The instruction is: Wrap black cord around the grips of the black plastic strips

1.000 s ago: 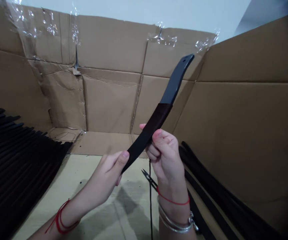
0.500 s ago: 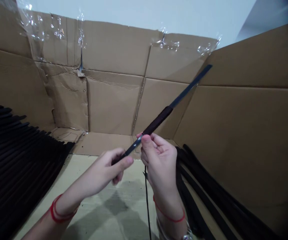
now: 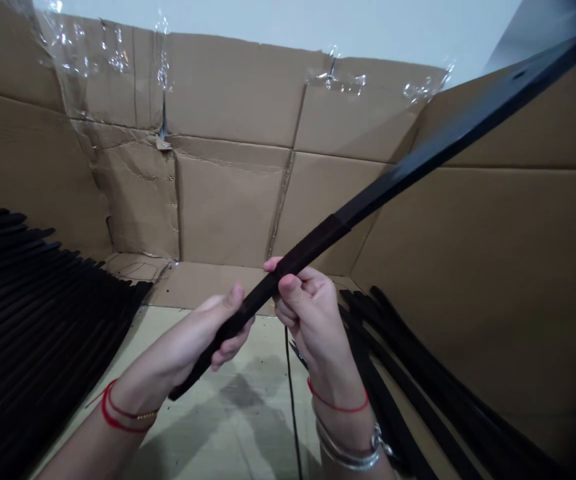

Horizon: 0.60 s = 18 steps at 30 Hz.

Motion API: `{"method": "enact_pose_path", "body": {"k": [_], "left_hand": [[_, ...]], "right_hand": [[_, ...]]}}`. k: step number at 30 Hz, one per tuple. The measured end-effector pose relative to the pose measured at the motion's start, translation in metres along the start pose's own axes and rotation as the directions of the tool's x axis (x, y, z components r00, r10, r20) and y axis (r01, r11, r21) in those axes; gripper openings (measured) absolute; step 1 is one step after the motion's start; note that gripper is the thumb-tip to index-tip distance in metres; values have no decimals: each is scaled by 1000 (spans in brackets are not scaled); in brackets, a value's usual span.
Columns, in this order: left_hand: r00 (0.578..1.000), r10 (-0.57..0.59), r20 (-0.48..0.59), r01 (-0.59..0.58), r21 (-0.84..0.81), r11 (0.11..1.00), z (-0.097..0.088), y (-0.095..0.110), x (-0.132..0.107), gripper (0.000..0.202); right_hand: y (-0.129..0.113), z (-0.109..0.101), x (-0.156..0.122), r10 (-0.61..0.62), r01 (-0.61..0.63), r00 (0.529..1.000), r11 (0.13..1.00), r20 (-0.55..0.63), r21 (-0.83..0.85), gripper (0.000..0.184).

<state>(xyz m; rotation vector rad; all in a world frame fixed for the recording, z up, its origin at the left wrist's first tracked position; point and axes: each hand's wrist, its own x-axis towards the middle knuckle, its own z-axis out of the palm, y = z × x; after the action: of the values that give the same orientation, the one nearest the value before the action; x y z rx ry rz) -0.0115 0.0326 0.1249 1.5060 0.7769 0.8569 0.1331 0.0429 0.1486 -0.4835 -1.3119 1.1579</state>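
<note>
A long, stiff black strip (image 3: 408, 175) runs diagonally from lower left to upper right, with its broad face and a small hole near the far end showing. Dark brown wrapping (image 3: 313, 247) covers part of its middle. My left hand (image 3: 208, 333) is curled around the lower end, thumb along the top edge. At the lower edge of the wrapping, my right hand (image 3: 311, 310) pinches the strip between thumb and fingers. A thin dark cord (image 3: 293, 400) hangs below my right hand; its upper end is hidden.
Cardboard walls (image 3: 233, 200) patched with clear tape enclose the pale work surface (image 3: 208, 427). Many similar black strips (image 3: 43, 333) lie in a row at left. Several more long black strips (image 3: 418, 380) lean along the right wall.
The strip has rolled from its narrow edge to its broad face, and its far end now reaches much farther to the upper right. My left hand's grip has loosened, its thumb lifted.
</note>
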Motion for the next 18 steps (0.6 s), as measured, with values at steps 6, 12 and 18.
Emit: {"method": "enact_pose_path", "body": {"k": [6, 12, 18], "left_hand": [[959, 209, -192, -130, 357, 925, -7, 6, -9, 58], [932, 265, -246, -143, 422, 895, -5, 6, -7, 58], [995, 76, -72, -63, 168, 984, -3, -1, -5, 64]], "right_hand": [[-2, -2, -1, -54, 50, 994, 997, -99, -52, 31], [-6, -2, -2, -125, 92, 975, 979, -183, -180, 28], [-3, 2, -4, -28, 27, 999, 999, -18, -35, 29]]}}
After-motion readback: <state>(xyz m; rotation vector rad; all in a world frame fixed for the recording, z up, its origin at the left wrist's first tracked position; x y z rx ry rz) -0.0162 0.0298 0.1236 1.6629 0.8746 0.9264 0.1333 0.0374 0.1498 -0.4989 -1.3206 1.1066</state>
